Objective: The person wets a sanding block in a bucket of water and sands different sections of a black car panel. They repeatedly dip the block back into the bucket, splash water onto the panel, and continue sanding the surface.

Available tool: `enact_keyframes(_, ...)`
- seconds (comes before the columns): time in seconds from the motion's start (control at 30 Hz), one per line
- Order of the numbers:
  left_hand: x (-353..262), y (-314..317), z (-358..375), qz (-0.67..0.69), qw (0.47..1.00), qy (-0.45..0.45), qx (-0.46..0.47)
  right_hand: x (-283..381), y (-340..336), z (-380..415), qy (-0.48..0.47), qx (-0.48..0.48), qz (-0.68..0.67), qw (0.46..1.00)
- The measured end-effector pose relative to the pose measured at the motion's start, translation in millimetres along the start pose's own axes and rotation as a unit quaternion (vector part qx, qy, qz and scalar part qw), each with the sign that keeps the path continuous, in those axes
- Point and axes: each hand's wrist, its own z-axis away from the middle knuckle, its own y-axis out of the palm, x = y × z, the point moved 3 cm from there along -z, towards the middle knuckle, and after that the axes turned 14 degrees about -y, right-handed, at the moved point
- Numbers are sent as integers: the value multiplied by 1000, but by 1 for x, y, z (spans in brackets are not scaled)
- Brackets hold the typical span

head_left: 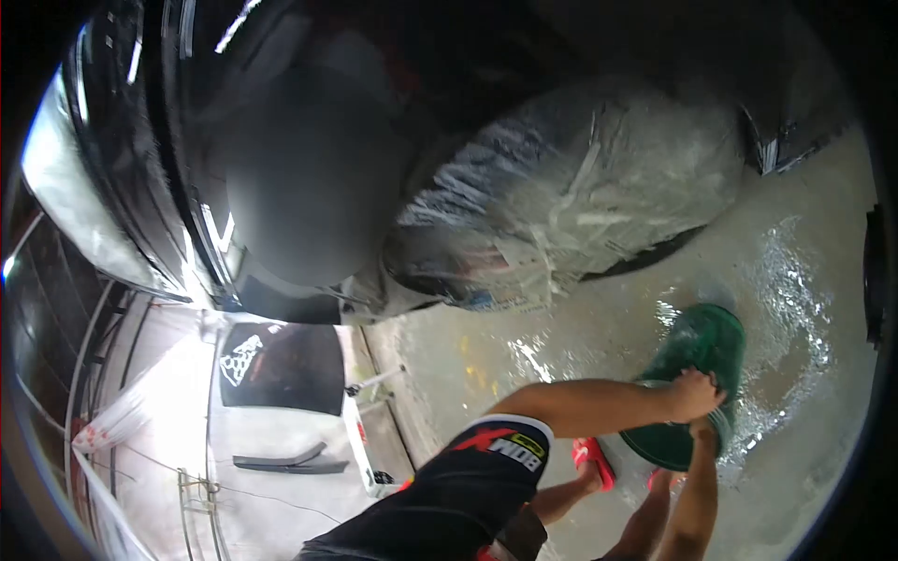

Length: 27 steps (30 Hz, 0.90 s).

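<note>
A green bucket is tilted over the wet floor at the lower right. My left hand reaches across from the left, its fingers closed on the bucket near the rim. Just below it, my right hand is also at the bucket's edge, with its fingers mostly hidden. I cannot see what is inside the bucket. Past the bucket stands a large wheel, with what looks like cloudy plastic over it.
A dark vehicle body fills the upper left. Shiny water lies on the concrete floor. My feet in red slippers are beside the bucket. At left, a black panel is against a white surface, near hanging plastic sheeting.
</note>
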Motion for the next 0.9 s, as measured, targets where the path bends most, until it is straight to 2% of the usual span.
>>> enact_keyframes(0.03,-5,-28,-1,-10,998,10,60,-22,-11,0,43,-5,23,999)
enact_keyframes(0.13,-20,-43,-14,152,982,-54,102,-89,-48,4,150,-26,83,985)
enact_keyframes(0.17,-26,-38,-18,139,983,-53,105,-110,-58,6,177,-38,102,978)
enact_keyframes(0.23,-38,-8,-31,325,934,-143,34,-129,-87,15,185,-79,144,969)
enact_keyframes(0.27,-45,9,-37,315,937,-144,35,-137,-103,23,185,-105,174,961)
enact_keyframes(0.33,-55,33,-43,421,890,-174,-18,-172,-116,31,179,-153,262,936)
enact_keyframes(0.37,-59,39,-45,470,864,-178,-36,-197,-105,36,134,-196,299,924)
enact_keyframes(0.4,-60,48,-50,464,867,-177,-30,-244,-93,30,159,-164,254,940)
enact_keyframes(0.47,-57,74,-63,534,817,-217,-25,-331,-51,32,172,-276,106,940)
enact_keyframes(0.5,-51,75,-62,510,831,-224,-13,-333,-56,37,175,-262,86,945)
enact_keyframes(0.53,-42,91,-62,499,837,-222,-12,-325,-54,41,175,-253,69,949)
enact_keyframes(0.6,-19,133,-72,545,820,-162,-60,-308,-50,47,155,-265,-5,952)
enact_keyframes(0.63,-15,120,-76,541,825,-153,-66,-299,-51,50,139,-276,-55,949)
enact_keyframes(0.7,-20,90,-63,574,804,-157,12,-274,-44,66,74,-316,-216,921)
enact_keyframes(0.73,-18,74,-54,577,803,-149,12,-253,-42,74,17,-337,-342,877)
enact_keyframes(0.8,-8,45,-40,674,681,-203,203,-182,-39,78,-141,-335,-604,709)
enact_keyframes(0.87,18,16,-24,667,664,-252,224,-71,-77,82,-7,-298,-721,626)
enact_keyframes(0.9,38,17,-8,743,575,-225,260,2,-102,84,9,-286,-762,581)
